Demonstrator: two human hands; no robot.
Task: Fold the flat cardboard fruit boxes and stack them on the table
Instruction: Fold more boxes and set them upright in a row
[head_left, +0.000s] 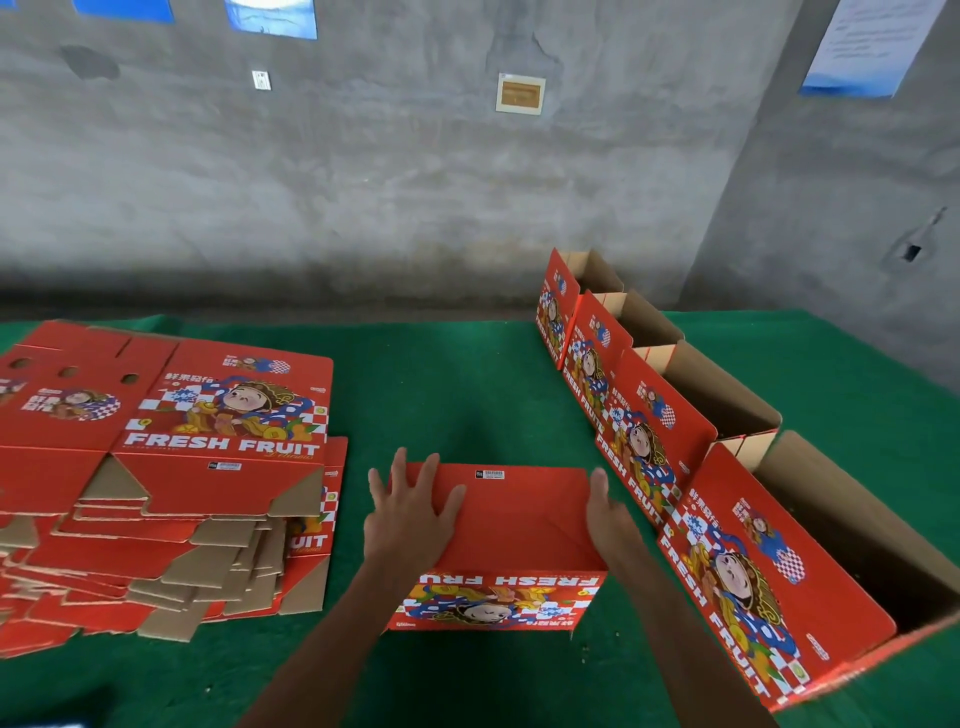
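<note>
On the green felt-covered bench (467, 374), an upside-down red printed cardboard fruit box (511, 525) sits near the front edge, its plain red bottom panel facing up. The left hand (410, 512) presses flat on that panel's left part, its grip wide with fingers spread; the right hand (605, 512) rests against the box's right edge, fingers straight. A pile of flat red cardboard blanks (171, 467) lies to the left. 4 folded red open-topped boxes (670, 447) stand in a row at right.
</note>
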